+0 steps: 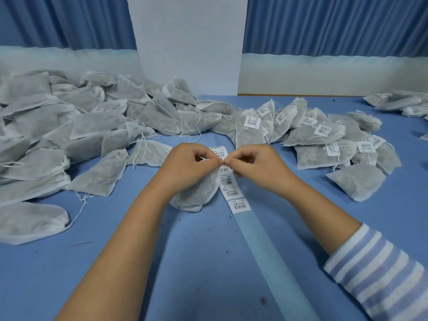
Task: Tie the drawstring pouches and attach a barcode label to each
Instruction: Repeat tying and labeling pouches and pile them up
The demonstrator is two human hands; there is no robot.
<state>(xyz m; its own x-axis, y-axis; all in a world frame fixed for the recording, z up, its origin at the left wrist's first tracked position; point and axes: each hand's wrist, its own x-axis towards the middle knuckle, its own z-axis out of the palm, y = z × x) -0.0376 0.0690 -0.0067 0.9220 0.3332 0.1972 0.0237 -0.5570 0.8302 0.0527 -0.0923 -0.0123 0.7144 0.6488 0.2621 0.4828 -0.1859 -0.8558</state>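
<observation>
One pouch (199, 190) is pinched between left hand (186, 163) and right hand (256, 165).

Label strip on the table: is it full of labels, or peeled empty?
Partly empty: the strip keeps labels only at its far end; the near length is bare backing.

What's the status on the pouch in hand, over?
Left hand and right hand both pinching the neck of one drawstring pouch. No label showing on it. Barcode label strip lies alongside; nothing in the way.
</observation>
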